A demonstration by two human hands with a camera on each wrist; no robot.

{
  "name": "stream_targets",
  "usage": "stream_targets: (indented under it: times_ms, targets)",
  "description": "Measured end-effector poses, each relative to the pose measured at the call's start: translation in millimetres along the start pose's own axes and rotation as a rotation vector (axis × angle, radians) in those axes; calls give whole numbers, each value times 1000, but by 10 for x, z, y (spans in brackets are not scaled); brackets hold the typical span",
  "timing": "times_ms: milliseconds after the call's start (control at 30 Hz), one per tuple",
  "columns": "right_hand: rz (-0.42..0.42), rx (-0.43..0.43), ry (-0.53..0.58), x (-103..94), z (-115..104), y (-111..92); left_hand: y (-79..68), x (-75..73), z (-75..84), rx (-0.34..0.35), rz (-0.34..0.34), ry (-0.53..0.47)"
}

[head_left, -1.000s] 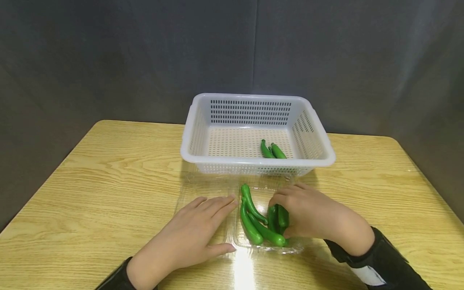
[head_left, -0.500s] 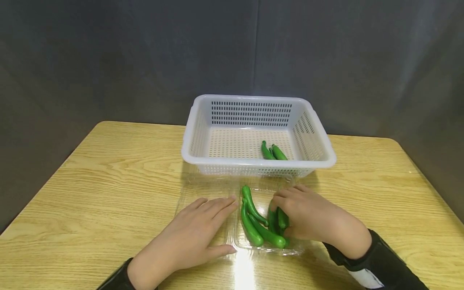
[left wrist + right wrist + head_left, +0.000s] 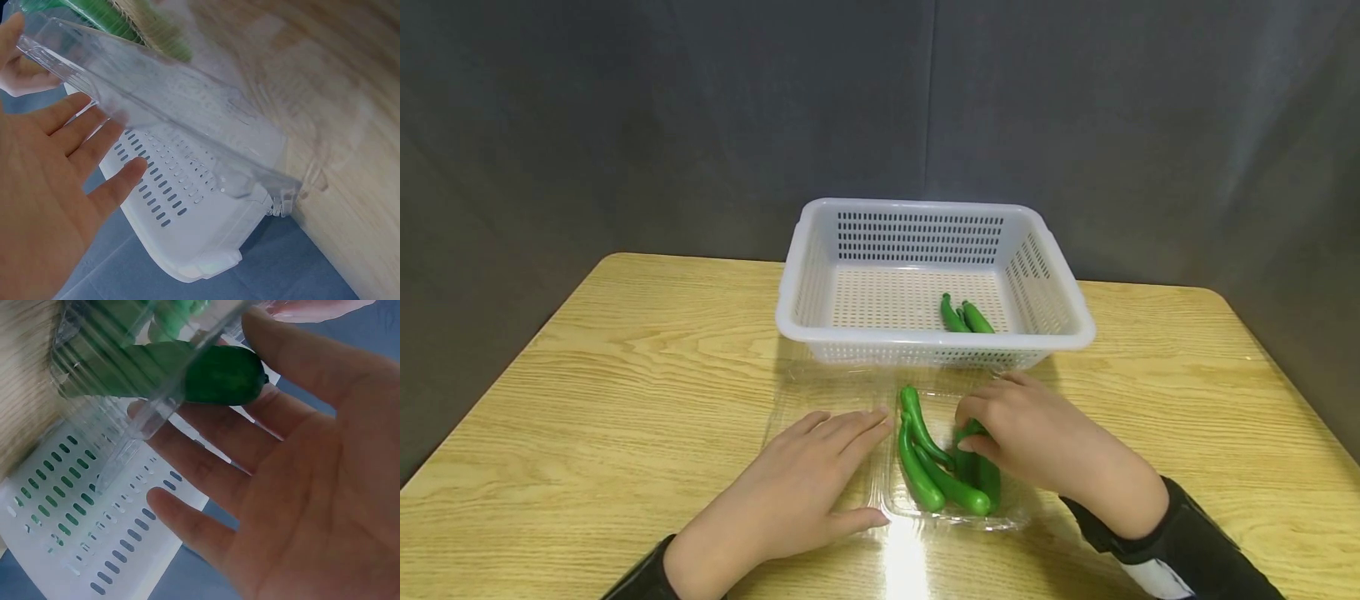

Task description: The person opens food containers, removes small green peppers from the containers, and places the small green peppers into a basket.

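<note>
A clear plastic clamshell container point(image 3: 988, 523) lies spread out on the table, its lid half point(image 3: 820, 387) to the left. Several long, glossy green vegetables point(image 3: 951, 487), like slim cucumbers, lie in the right half. My left hand point(image 3: 797, 483) rests flat over the middle fold, fingers straight, touching the plastic in the left wrist view. Over the container's right side is my right hand point(image 3: 1045, 433), with loosely extended fingers. In the right wrist view, a dark green vegetable point(image 3: 225, 375) shows between thumb and fingers, which are spread around its end rather than closed on it.
Behind the container stands a white perforated basket point(image 3: 936, 337), with a few more green vegetables point(image 3: 976, 317) on its floor. The wooden table point(image 3: 625, 350) runs back to a dark grey fabric partition point(image 3: 700, 125).
My right thumb has lifted from the near end of the vegetables toward their middle, uncovering more of the rightmost one. The left hand stays put.
</note>
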State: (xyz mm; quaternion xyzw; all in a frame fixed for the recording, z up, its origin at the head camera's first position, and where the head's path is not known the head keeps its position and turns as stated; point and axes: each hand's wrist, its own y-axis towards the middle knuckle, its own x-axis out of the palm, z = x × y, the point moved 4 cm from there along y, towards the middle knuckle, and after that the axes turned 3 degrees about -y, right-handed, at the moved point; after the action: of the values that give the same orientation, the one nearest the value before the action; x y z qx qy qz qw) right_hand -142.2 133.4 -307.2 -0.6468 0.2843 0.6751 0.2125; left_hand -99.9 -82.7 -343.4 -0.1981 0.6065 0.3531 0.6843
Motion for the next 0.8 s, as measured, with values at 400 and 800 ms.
stream_targets:
  times_ms: [400, 800]
  targets:
    - [-15, 86, -123, -14, 45, 17, -1, 6, -3, 2, 0, 1]
    - [11, 95, -200, 69, 23, 23, 0, 7, -1, -5, -8, -4]
